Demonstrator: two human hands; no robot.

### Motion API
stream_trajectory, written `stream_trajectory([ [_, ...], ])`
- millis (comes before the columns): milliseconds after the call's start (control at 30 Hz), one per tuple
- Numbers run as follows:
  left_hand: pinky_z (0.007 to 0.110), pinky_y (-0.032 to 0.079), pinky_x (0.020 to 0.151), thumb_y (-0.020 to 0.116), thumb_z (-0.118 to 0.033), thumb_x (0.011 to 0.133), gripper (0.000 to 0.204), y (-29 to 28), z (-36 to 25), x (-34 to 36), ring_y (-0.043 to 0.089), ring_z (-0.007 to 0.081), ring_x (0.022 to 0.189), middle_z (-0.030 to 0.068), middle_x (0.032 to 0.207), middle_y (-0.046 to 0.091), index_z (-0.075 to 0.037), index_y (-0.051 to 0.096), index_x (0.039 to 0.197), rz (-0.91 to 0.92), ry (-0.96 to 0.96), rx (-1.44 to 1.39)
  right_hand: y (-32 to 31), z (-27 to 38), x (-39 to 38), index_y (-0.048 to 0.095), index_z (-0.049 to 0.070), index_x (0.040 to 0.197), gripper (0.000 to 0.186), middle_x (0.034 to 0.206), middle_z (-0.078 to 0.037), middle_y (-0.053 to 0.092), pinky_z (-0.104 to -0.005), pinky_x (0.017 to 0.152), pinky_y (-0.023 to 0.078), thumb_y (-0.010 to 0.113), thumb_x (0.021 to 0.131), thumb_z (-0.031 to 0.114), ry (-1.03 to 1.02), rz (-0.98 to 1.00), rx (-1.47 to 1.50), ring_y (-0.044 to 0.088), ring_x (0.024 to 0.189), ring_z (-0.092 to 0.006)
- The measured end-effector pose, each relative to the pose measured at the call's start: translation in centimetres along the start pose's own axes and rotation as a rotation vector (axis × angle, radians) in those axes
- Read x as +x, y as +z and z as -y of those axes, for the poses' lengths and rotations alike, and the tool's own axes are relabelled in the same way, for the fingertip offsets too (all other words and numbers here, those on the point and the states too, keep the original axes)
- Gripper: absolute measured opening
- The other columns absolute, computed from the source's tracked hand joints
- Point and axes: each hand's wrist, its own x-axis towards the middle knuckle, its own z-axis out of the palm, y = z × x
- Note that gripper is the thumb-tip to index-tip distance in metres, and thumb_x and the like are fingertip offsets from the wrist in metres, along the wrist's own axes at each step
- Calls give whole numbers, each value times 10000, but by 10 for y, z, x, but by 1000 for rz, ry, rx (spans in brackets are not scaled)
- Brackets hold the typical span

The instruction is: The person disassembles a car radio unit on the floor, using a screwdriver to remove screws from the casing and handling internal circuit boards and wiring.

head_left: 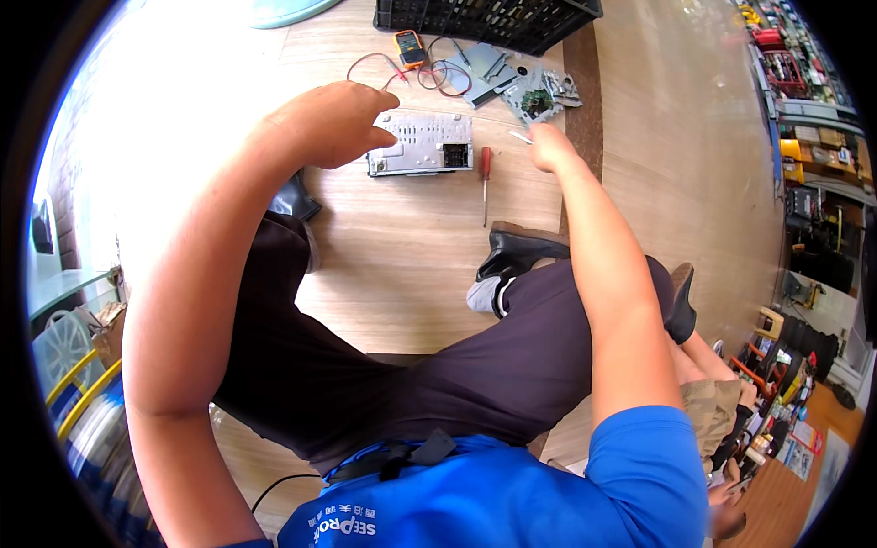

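Observation:
A silver metal car radio [420, 146] with a slotted lid and a dark connector socket lies on the floor between my feet. My left hand [343, 119] is at its left end, thumb and fingers apart, the thumb tip over the lid. Whether it touches the metal I cannot tell. To the right of the radio, my right hand [552, 149] is closed on a thin pale stick-like tool [521, 137], whose tip points toward the radio. Between the radio and my right hand lies a screwdriver [485, 169] with a red handle, its shaft toward me.
Beyond the radio lie an orange and black multimeter [410, 49] with tangled leads, metal plates [482, 68] and an opened mechanism [534, 93]. A black crate [484, 23] stands behind them. At right, another person [708, 402] sits near cluttered shelves [808, 82].

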Motion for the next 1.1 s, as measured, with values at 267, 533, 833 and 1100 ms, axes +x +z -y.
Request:
stream_trajectory([
  [267,433,479,994,640,-296,929,483,2,4,3,610,350,1158,192,1225,658,-53,577,1341,33,-20,-66,88,-47,15,722,60,1035,224,1061,-206,698,-433,885,518,640,857,169,282,-79,265,667,1004,-361],
  [533,434,457,1025,638,-232,922,461,3,-3,3,594,363,1172,208,1221,652,-22,577,1327,32,-84,-51,161,-43,67,723,64,962,191,993,-191,702,-440,879,514,672,854,213,198,-124,371,659,985,-371],
  [833,430,463,1007,647,-234,914,481,2,0,11,604,367,1141,199,1228,644,-37,556,1343,3,-50,-47,166,-5,102,634,18,1016,175,1032,-261,675,-509,852,519,553,915,135,299,-192,409,648,1013,-426],
  [1100,439,464,992,626,-257,932,454,-1,11,8,608,362,1124,194,1174,660,-53,566,1333,-23,-27,-78,167,10,92,613,4,1063,203,1099,-288,640,-502,875,521,510,934,123,260,-212,289,642,1023,-436],
])
